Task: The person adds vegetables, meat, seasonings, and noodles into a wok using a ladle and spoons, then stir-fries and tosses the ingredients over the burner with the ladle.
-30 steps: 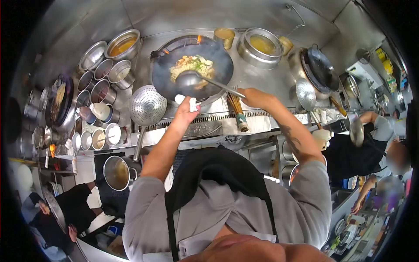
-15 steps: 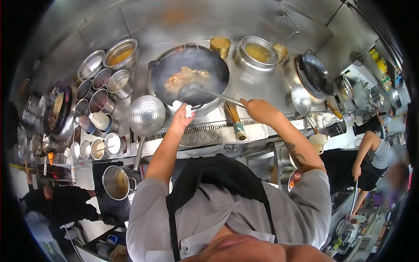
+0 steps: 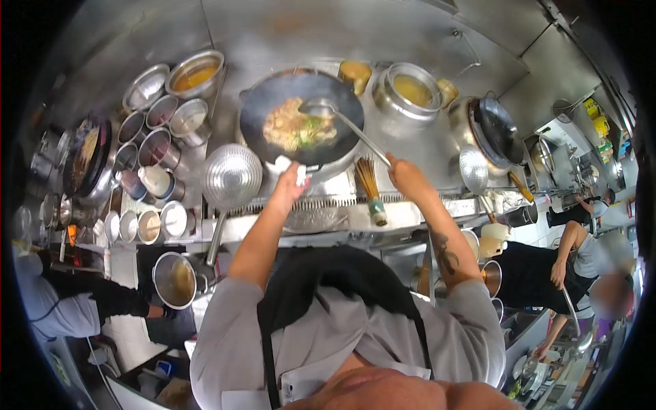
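Observation:
My left hand (image 3: 290, 188) is closed around the near handle of a dark wok (image 3: 254, 113), with a folded white cloth (image 3: 292, 166) between hand and metal. Pale food with green pieces (image 3: 298, 128) lies in the wok, under light steam. Gripped in my right hand (image 3: 409, 180) is the long handle of a ladle (image 3: 352, 127). Its bowl is over the far right part of the food; whether it touches is hard to tell. A bamboo wok brush (image 3: 369, 184) rests on the stove between my hands, nearer the right one.
A perforated strainer (image 3: 233, 175) lies left of my left arm. Several metal containers (image 3: 159, 149) crowd the left counter. A pot of yellowish liquid (image 3: 408, 93) and a second wok (image 3: 499, 128) stand to the right. Co-workers (image 3: 547, 273) are at both sides.
The ladle bowl has moved away from me, from the wok's near side to its far right. The food has turned and spread, showing green pieces. My left hand keeps its grip.

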The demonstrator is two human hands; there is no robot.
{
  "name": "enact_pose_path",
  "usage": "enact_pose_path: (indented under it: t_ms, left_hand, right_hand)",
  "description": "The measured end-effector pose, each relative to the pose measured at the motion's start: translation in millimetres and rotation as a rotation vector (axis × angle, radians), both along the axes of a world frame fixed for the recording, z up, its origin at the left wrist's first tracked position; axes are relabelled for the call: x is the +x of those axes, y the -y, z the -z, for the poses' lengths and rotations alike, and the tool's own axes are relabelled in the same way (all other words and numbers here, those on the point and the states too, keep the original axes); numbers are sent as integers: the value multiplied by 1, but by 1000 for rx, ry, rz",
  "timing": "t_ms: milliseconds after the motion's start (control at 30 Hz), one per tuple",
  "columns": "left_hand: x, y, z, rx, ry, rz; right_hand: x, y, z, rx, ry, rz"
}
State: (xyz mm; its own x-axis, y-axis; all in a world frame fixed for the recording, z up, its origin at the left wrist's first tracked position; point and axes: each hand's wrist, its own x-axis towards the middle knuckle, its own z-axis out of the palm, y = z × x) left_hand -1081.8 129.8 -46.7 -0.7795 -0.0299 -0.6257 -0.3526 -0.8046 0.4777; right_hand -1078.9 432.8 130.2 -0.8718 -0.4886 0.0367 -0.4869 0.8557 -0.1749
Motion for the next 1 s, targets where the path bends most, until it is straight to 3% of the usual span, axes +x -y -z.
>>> enact_pose_path:
  t_ms: [133, 367, 633, 767, 867, 1000]
  left_hand:
    - [-17, -2, 4, -11, 43, 9]
    - [-25, 5, 24, -11, -6, -2]
    - [-28, 7, 34, -12, -21, 55]
    - [-11, 4, -10, -8, 55, 18]
    - [15, 9, -24, 19, 7, -9]
    - [41, 8, -28, 23, -3, 34]
  right_hand:
    - [-36, 26, 46, 6, 13, -27]
    - [-8, 45, 39, -164, 19, -121]
    - [-36, 35, 52, -68, -19, 1]
    - [-23, 46, 48, -19, 42, -61]
    - [5, 46, 2, 65, 140, -53]
    - [-8, 51, 27, 108, 62, -55]
